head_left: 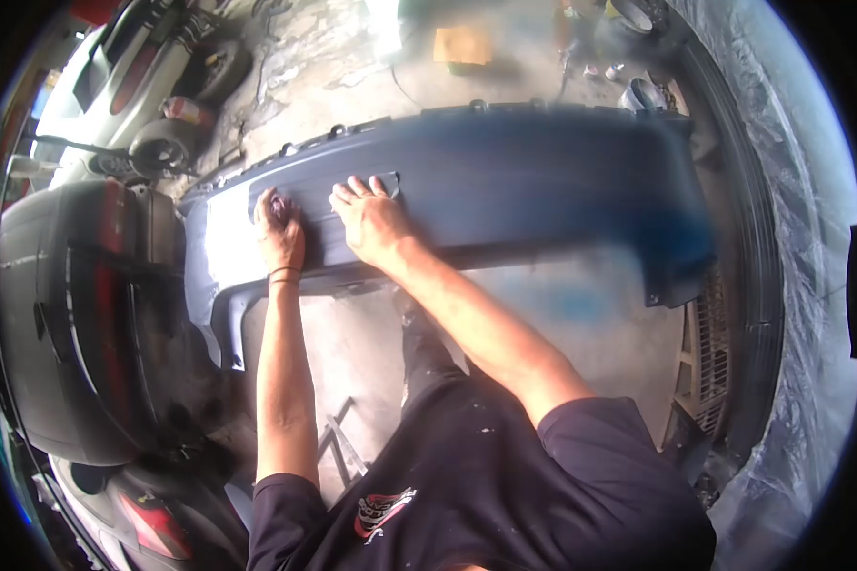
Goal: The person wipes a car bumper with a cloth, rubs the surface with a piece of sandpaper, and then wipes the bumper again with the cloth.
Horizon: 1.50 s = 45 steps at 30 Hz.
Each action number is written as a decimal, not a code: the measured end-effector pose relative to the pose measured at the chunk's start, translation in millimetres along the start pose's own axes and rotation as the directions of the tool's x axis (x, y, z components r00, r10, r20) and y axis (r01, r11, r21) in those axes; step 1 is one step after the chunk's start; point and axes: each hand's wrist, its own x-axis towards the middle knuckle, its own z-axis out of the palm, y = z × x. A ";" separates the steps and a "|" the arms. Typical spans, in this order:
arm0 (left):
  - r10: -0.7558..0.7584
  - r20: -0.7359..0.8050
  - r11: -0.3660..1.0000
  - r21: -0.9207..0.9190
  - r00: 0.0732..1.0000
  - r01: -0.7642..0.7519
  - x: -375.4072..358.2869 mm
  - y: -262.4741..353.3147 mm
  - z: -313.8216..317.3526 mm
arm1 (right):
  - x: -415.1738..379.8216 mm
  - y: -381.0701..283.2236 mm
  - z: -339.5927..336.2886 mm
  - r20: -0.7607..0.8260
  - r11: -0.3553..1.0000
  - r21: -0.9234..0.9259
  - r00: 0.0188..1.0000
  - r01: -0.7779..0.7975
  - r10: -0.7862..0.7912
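A long dark blue-grey car bumper [524,181] lies across the view in front of me. My left hand [279,233] is on its left part, fingers curled round a small dark purplish thing [278,206] whose kind I cannot tell. Further right, my right hand [369,221] rests flat on the bumper, its fingers spread. A dark sheet-like patch with a pale edge [394,181] shows beside those fingertips. Bright glare covers the bumper's left end, next to my left hand.
A large dark plastic case [57,314] stands at the left, with a white vehicle part [105,105] and a wheel [162,147] behind it. Clear plastic sheeting [790,285] hangs at the right. A yellowish piece [462,45] lies on the floor beyond the bumper, and a metal can [642,95] stands far right.
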 end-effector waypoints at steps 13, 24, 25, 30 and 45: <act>0.020 -0.007 0.994 0.112 1.000 -0.019 1.8 23.2 -1.3 | -135.0 261.3 -201.0 -0.579 0.818 -0.097 0.701 -0.567 0.417; 0.051 0.025 0.981 0.185 0.998 -0.055 2.6 36.3 -2.7 | -33.5 168.6 -159.9 -0.286 0.994 0.016 0.952 -0.111 0.111; 0.048 0.029 0.977 0.207 0.998 -0.053 0.4 35.9 -4.1 | -60.8 207.5 -197.2 -0.304 0.985 -0.075 0.944 -0.155 0.125; 0.085 0.008 0.969 0.231 0.996 -0.085 1.9 32.5 -3.1 | -143.0 330.4 -289.9 -0.394 0.801 -0.337 0.846 -0.496 0.358; 0.002 -0.010 0.961 0.278 1.000 0.001 2.9 16.3 7.7 | -169.3 403.9 -342.4 -0.220 0.870 -0.002 0.849 -0.493 0.480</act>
